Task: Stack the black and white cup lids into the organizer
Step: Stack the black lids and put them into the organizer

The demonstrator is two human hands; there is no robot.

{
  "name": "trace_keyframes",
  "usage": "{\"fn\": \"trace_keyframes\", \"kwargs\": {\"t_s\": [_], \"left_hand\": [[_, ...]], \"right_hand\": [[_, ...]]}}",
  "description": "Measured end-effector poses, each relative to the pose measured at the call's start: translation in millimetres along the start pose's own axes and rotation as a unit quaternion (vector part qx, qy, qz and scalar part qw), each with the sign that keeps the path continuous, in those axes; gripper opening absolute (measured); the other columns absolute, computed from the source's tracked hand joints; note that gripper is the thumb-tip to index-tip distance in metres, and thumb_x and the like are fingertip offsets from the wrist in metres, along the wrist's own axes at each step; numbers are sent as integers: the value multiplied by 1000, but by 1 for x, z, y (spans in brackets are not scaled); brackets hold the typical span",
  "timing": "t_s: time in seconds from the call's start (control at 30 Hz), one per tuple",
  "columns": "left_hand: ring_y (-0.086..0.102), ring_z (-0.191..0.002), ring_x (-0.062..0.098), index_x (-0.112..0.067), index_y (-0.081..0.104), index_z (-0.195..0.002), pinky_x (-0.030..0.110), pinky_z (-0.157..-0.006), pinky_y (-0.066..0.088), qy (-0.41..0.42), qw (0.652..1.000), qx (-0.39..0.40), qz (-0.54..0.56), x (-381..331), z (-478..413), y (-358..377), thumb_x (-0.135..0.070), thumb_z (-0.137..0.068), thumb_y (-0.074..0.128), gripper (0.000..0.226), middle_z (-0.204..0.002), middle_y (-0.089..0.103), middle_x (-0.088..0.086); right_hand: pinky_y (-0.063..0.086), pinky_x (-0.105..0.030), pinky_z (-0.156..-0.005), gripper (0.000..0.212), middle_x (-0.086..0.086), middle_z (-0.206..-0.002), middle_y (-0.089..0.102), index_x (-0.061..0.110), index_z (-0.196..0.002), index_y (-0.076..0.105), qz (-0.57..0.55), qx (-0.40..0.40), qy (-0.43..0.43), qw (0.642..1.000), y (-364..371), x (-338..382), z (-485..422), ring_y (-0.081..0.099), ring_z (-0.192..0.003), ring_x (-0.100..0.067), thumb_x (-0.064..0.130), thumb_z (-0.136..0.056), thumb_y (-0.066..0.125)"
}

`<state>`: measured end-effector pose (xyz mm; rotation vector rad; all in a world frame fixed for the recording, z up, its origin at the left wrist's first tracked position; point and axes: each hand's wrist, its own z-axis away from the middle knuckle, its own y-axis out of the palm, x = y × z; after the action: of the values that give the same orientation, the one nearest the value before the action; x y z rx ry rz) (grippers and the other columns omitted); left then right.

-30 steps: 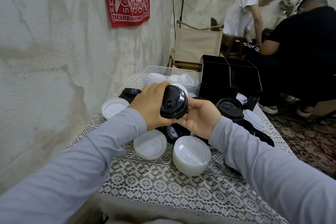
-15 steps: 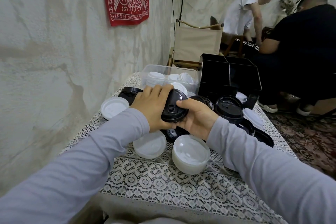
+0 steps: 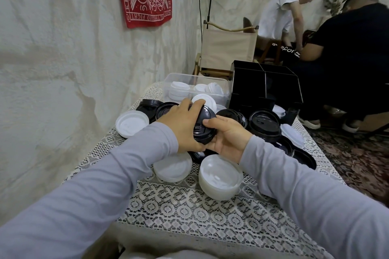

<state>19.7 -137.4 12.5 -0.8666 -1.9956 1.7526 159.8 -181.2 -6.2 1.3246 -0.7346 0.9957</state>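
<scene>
A stack of black lids (image 3: 203, 127) sits between both hands above the table's middle. My left hand (image 3: 182, 125) wraps over its left side and top. My right hand (image 3: 226, 137) grips its right side, thumb on the top lid. Loose black lids (image 3: 264, 123) and white lids (image 3: 173, 167) lie scattered around. A nested white stack (image 3: 220, 176) stands near the front. The black organizer (image 3: 266, 85) stands at the back right of the table.
A clear plastic bin (image 3: 195, 88) with white lids stands left of the organizer. The lace-covered table (image 3: 189, 212) runs along a wall on the left. A canvas chair (image 3: 227, 48) stands behind it. Two people (image 3: 347, 44) bend over at the right.
Both hands have lowered the black lid stack from a raised, tilted position down toward the pile on the table. My left hand now covers more of its top.
</scene>
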Motion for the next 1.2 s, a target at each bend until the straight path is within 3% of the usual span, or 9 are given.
{"fn": "trace_keyframes", "kwargs": {"t_s": [0.3,0.43,0.47,0.53,0.6,0.67,0.7,1.0,1.2], "left_hand": [[42,-113,32,-24,20,-136,46,-93,44,-9,999,10,-32,-1,-3,3,-48,-56,77,101,-128,35,6],[40,-115,32,-24,19,-138,46,-95,42,-22,999,20,-13,2,-1,1,-51,-56,76,104,-130,34,6],[40,-116,32,-24,18,-139,46,-94,43,-27,999,21,-15,3,1,1,-50,-58,76,103,-131,34,5],[39,-117,31,-24,16,-140,46,-94,43,-33,999,22,-21,4,2,1,-48,-61,75,101,-132,34,5],[39,-117,31,-24,16,-141,46,-93,44,-31,999,24,-30,3,2,1,-48,-63,74,100,-132,34,5],[38,-118,31,-24,15,-141,45,-93,44,-29,999,26,-37,1,2,2,-48,-63,74,101,-133,33,5],[38,-119,31,-24,15,-142,45,-93,44,-28,998,27,-39,0,1,2,-49,-63,73,101,-134,32,4],[34,-122,32,-25,9,-144,43,-94,42,-32,997,42,-48,-1,1,5,-51,-66,71,103,-139,26,5],[33,-124,32,-25,7,-146,42,-96,42,-30,998,39,-51,3,2,5,-49,-68,72,104,-142,24,3]], "right_hand": [[59,-38,-72,16,-15,-94,67,3,-101,61,12,15,27,999,0,5,2,67,-82,-24,0,-91,50],[55,-30,-71,18,-7,-86,65,8,-106,61,173,-79,-30,981,-2,21,-2,64,-72,-18,18,-96,50],[54,-33,-77,25,-8,-94,63,10,-117,58,300,-133,-88,941,-8,27,-5,63,-78,-21,20,-96,50],[46,-39,-94,43,-6,-119,58,16,-134,46,609,-175,-186,751,-25,39,-10,57,-103,-24,26,-93,52],[38,-38,-102,55,-3,-137,46,21,-142,36,786,-120,-196,573,-37,46,-11,45,-123,-23,33,-91,52],[29,-38,-109,66,-2,-147,35,23,-146,27,868,-62,-154,467,-46,46,-14,33,-133,-24,42,-89,52],[25,-39,-112,70,-2,-150,30,23,-147,23,889,-49,-126,439,-49,43,-18,30,-135,-24,45,-87,53],[23,-46,-114,89,-1,-156,13,27,-149,16,905,-14,-14,425,-49,41,-35,14,-143,-23,34,-77,67],[42,-44,-101,89,-3,-144,27,26,-144,26,888,-41,-14,458,-50,45,-34,31,-132,-28,31,-70,76]]}}
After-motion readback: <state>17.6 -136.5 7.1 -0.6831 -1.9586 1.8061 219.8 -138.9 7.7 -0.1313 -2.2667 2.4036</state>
